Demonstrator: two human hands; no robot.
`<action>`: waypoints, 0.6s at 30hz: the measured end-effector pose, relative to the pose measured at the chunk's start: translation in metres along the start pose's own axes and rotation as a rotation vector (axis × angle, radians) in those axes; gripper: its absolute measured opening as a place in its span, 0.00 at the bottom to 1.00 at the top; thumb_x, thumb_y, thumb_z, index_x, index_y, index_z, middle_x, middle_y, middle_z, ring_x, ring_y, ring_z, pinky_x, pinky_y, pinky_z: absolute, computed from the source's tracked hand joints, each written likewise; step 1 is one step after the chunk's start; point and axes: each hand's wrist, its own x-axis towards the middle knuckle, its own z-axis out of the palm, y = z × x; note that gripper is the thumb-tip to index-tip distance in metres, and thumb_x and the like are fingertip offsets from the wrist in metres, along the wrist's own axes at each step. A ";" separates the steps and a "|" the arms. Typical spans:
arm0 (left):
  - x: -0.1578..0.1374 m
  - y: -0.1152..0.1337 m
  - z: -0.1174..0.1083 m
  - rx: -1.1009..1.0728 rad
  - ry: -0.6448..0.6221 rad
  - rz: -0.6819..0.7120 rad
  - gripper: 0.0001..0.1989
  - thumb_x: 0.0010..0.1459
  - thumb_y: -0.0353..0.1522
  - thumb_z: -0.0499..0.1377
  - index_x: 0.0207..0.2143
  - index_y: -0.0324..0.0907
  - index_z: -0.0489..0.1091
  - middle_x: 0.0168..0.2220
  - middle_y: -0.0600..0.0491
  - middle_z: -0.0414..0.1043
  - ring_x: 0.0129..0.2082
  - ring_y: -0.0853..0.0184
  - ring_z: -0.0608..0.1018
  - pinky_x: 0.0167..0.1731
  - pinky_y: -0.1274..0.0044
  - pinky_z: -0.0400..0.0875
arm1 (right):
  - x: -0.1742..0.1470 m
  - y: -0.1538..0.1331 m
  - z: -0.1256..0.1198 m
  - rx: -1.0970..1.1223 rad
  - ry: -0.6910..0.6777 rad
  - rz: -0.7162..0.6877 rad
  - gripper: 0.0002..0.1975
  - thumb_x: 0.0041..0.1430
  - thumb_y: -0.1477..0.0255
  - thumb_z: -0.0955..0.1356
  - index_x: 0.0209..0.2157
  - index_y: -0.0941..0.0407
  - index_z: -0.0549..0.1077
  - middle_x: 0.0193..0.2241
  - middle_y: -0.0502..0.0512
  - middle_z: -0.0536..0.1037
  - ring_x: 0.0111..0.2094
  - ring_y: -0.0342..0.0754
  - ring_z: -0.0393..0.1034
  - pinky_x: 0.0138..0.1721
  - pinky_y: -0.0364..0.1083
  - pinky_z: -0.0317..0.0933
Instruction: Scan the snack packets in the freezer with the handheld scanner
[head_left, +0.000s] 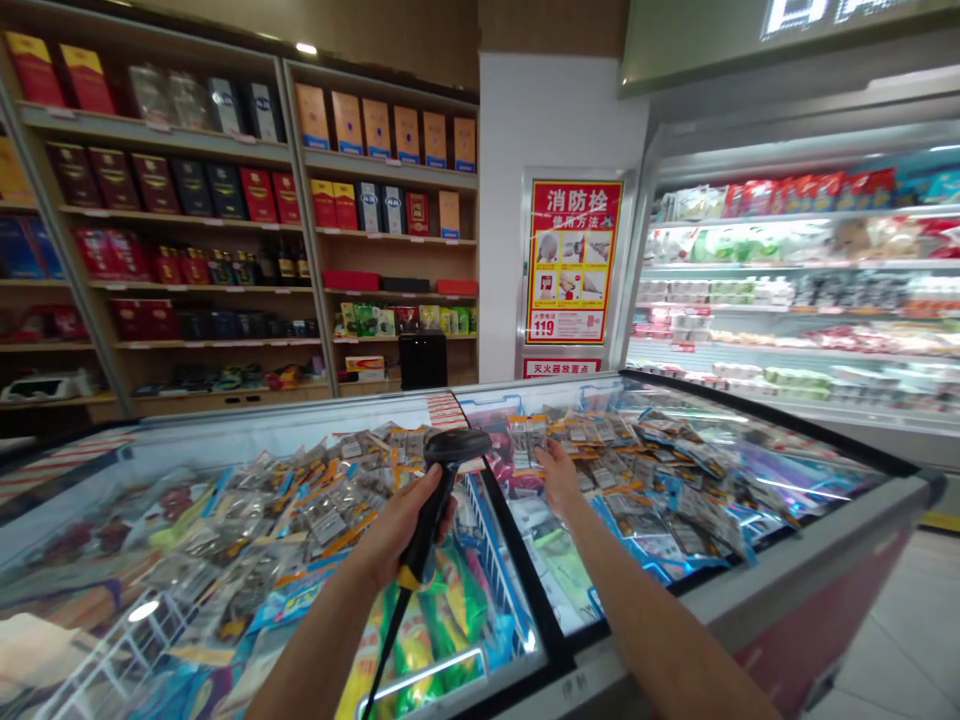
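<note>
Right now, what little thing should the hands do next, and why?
Perhaps bring the scanner a little nearer the packet: the left hand holds the scanner, the right hand pinches the packet's edge, and the two things look apart.

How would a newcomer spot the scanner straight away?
Start with the chest freezer across the lower view. Left of its dark dividing bar, the left hand grips the scanner by its handle. Unlike the flat packets below, it is black and gun-shaped, with a yellow patch low on the handle and a cable hanging down.
</note>
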 end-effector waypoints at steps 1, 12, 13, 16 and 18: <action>-0.001 0.001 -0.001 -0.018 0.010 -0.007 0.19 0.44 0.47 0.58 0.24 0.38 0.66 0.17 0.55 0.67 0.15 0.74 0.67 0.15 0.82 0.60 | 0.000 0.000 0.000 -0.007 0.015 -0.013 0.18 0.34 0.68 0.70 0.33 0.54 0.68 0.28 0.48 0.75 0.34 0.48 0.70 0.35 0.46 0.63; -0.001 -0.004 -0.009 -0.109 -0.053 -0.069 0.19 0.46 0.46 0.57 0.30 0.38 0.68 0.18 0.54 0.67 0.15 0.74 0.68 0.15 0.82 0.61 | 0.005 0.002 -0.010 -0.068 0.056 -0.080 0.18 0.34 0.68 0.69 0.33 0.54 0.68 0.28 0.48 0.75 0.34 0.46 0.69 0.37 0.46 0.61; -0.001 -0.004 -0.009 -0.113 -0.064 -0.074 0.20 0.46 0.46 0.57 0.31 0.37 0.68 0.19 0.54 0.68 0.15 0.74 0.68 0.15 0.82 0.61 | 0.005 0.002 -0.010 -0.069 0.056 -0.083 0.18 0.34 0.68 0.69 0.33 0.55 0.68 0.27 0.48 0.75 0.34 0.46 0.69 0.37 0.46 0.61; -0.003 -0.003 -0.009 -0.131 -0.101 -0.091 0.20 0.46 0.46 0.58 0.31 0.38 0.68 0.19 0.55 0.68 0.15 0.74 0.68 0.15 0.82 0.61 | 0.005 0.002 -0.010 -0.066 0.058 -0.089 0.18 0.34 0.68 0.69 0.32 0.55 0.68 0.27 0.48 0.75 0.34 0.46 0.69 0.38 0.46 0.60; -0.004 -0.002 -0.009 -0.128 -0.097 -0.090 0.18 0.45 0.45 0.58 0.30 0.38 0.68 0.19 0.55 0.67 0.15 0.74 0.67 0.15 0.82 0.60 | 0.005 0.003 -0.010 -0.056 0.061 -0.091 0.17 0.34 0.68 0.69 0.32 0.55 0.68 0.27 0.48 0.75 0.33 0.46 0.69 0.38 0.46 0.60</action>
